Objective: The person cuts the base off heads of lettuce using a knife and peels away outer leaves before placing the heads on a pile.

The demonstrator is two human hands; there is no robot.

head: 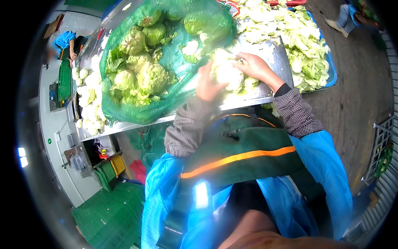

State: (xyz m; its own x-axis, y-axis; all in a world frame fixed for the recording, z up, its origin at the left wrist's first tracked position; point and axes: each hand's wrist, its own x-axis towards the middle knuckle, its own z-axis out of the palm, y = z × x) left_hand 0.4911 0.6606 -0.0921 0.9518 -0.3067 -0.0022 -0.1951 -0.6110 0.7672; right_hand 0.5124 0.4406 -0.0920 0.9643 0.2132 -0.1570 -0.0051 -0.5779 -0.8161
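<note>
A pale head of lettuce stands on the metal table before me, brightly lit. My left hand is at its left side, blurred, fingers spread; whether it touches the leaves is unclear. On the upper right side of the head, the fingers of my right hand grip its leaves. To the left lies an open green mesh bag with several lettuce heads in it. Loose pale leaves fill a blue crate on the right.
Pale trimmed heads lie at the table's left end. A co-worker in blue sleeves works beyond them. Another person's legs show at top right. Green crates stand on the floor at lower left, and a metal rack at right.
</note>
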